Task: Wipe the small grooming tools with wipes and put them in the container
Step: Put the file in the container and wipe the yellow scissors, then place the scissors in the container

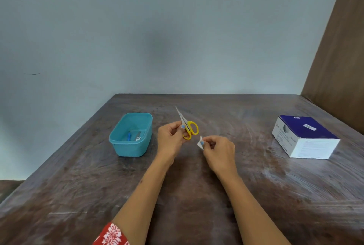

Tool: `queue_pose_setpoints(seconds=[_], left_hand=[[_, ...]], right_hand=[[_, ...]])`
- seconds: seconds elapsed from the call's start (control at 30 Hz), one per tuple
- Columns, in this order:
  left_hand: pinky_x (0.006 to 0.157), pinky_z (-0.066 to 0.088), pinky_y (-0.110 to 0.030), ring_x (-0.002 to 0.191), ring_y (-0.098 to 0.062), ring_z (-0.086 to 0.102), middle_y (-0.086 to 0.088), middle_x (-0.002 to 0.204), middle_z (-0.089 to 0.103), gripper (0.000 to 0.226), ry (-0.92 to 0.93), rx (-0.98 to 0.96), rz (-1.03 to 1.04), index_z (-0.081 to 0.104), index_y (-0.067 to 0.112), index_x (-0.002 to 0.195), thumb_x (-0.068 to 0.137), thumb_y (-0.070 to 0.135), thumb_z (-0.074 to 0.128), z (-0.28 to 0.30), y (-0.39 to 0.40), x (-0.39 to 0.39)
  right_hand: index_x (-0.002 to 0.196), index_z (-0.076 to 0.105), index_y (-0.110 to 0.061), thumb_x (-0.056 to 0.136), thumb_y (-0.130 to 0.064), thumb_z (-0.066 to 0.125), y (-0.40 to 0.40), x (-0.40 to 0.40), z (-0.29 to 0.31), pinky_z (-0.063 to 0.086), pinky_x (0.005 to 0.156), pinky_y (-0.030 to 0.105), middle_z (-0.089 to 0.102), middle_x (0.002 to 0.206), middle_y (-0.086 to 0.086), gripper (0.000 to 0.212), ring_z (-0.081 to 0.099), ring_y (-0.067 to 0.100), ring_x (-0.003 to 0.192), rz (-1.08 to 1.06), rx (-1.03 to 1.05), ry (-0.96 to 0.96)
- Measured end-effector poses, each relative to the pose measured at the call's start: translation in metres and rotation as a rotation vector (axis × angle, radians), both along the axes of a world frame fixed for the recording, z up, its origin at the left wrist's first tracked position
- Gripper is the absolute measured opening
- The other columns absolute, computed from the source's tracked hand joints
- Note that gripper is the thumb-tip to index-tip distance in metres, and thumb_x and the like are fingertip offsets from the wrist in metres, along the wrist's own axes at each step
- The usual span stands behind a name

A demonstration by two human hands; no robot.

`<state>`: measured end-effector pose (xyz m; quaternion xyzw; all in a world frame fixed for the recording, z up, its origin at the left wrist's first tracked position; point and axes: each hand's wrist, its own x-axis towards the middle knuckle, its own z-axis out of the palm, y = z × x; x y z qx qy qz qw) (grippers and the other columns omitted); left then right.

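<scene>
Nearest the camera, a red sleeve (112, 235) with a white pattern covers the left upper arm, and both bare forearms reach forward over a dark brown table (78, 195).

The right hand (219, 153) hovers above the table's middle with its fingers curled in, pinching a small white wipe (200, 143) between thumb and forefinger. The wipe sticks out to the left of the fingertips, folded to a small pointed scrap, and sits just beside the scissors' handles without clearly touching them.

The left hand (171, 138) is a little farther out and to the left. Its thumb and fingers curl round the scissors (187, 124), gripping them near the pivot where the blades meet the yellow handles. The scissors are lifted off the table. Their long axis runs from the handle loops, low and to the right, up to the blade tips, which point away from the person and slightly left. The blades lie closed together.

Left of that hand, near but apart, a teal container (131, 146) stands on the table, open at the top. Inside lie a blue-handled tool (128, 136) and another small pale item, too small to identify.

Well to the right, a white box (305, 138) with a dark blue top rests near the table's edge. Behind the table rises a grey-blue wall (157, 28), with a brown panel (338, 57) at the far right.
</scene>
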<state>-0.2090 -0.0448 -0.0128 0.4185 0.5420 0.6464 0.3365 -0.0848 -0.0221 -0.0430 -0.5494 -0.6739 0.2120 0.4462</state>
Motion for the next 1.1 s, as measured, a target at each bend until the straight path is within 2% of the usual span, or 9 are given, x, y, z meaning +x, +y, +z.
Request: queue_pose_setpoints(seconds=[0.07,0.13,0.2,0.47,0.57,0.67,0.87,1.0,1.1], left_hand=[[0.064,0.058,-0.027,0.059,-0.007,0.063,0.003,0.063,0.068,0.018,0.082,0.067,0.085,0.069,0.006,0.093,0.091,0.002,0.051,0.014,-0.007,-0.011],[0.072,0.058,-0.037,0.064,-0.016,0.064,-0.003,0.067,0.069,0.019,0.212,0.096,0.171,0.070,0.017,0.085,0.089,0.006,0.055,0.033,-0.015,-0.026],[0.077,0.057,-0.042,0.068,-0.022,0.065,-0.009,0.071,0.070,0.017,0.320,0.080,0.257,0.072,0.015,0.084,0.085,0.007,0.058,0.050,-0.023,-0.045],[0.076,0.057,-0.037,0.075,-0.026,0.067,-0.017,0.081,0.070,0.014,0.620,-0.254,0.446,0.070,0.005,0.082,0.074,-0.002,0.061,0.073,-0.034,-0.098],[0.063,0.055,-0.034,0.072,-0.029,0.066,-0.018,0.074,0.069,0.013,0.774,-0.423,0.403,0.069,-0.001,0.073,0.072,-0.004,0.056,0.066,-0.028,-0.102],[0.046,0.038,-0.028,0.064,-0.024,0.054,-0.009,0.059,0.051,0.016,0.875,-0.572,0.390,0.051,0.003,0.058,0.072,-0.001,0.057,0.059,-0.025,-0.100],[0.039,0.028,-0.023,0.057,-0.016,0.045,-0.014,0.080,0.059,0.016,0.916,-0.641,0.369,0.048,0.004,0.068,0.076,0.005,0.061,0.050,-0.023,-0.099],[0.044,0.034,-0.031,0.065,-0.028,0.057,-0.028,0.094,0.065,0.029,1.022,-0.613,0.377,0.037,0.008,0.053,0.073,-0.003,0.055,0.057,-0.031,-0.095],[0.065,0.049,-0.043,0.083,-0.037,0.062,-0.028,0.096,0.066,0.010,1.045,-0.447,0.410,0.058,0.003,0.071,0.074,-0.005,0.053,0.065,-0.045,-0.081]], right_hand=[[0.085,0.076,-0.013,0.083,-0.014,0.063,-0.003,-0.001,-0.001,0.048,0.076,0.029,0.075,0.083,0.005,0.013,0.068,0.022,0.083,0.008,0.010,-0.010],[0.087,0.076,-0.013,0.082,-0.011,0.063,-0.004,-0.001,-0.001,0.050,0.079,0.032,0.075,0.085,0.006,0.014,0.068,0.022,0.084,0.015,0.017,-0.025],[0.088,0.076,-0.012,0.083,-0.010,0.062,-0.005,0.000,0.000,0.050,0.079,0.032,0.075,0.086,0.006,0.015,0.068,0.023,0.084,0.019,0.026,-0.021],[0.089,0.076,-0.011,0.085,-0.012,0.063,-0.009,0.000,0.001,0.049,0.080,0.032,0.075,0.087,0.005,0.014,0.068,0.022,0.085,0.025,0.047,-0.039],[0.088,0.076,-0.011,0.085,-0.012,0.062,-0.009,0.000,0.001,0.049,0.079,0.032,0.075,0.086,0.005,0.014,0.067,0.022,0.084,0.034,0.048,-0.043],[0.088,0.076,-0.012,0.085,-0.012,0.063,-0.010,0.000,0.001,0.048,0.078,0.031,0.075,0.086,0.005,0.014,0.067,0.021,0.083,0.038,0.049,-0.038],[0.088,0.076,-0.013,0.087,-0.015,0.062,-0.009,0.000,-0.001,0.051,0.078,0.030,0.074,0.085,0.001,0.013,0.066,0.016,0.080,0.045,0.052,-0.021],[0.093,0.075,-0.014,0.087,-0.015,0.062,-0.009,0.001,0.001,0.048,0.078,0.025,0.074,0.088,0.001,0.014,0.067,0.016,0.083,0.039,0.051,0.040],[0.098,0.074,-0.013,0.087,-0.013,0.062,-0.017,0.008,0.010,0.046,0.079,0.022,0.074,0.090,0.003,0.016,0.068,0.015,0.085,0.005,0.041,0.169]])
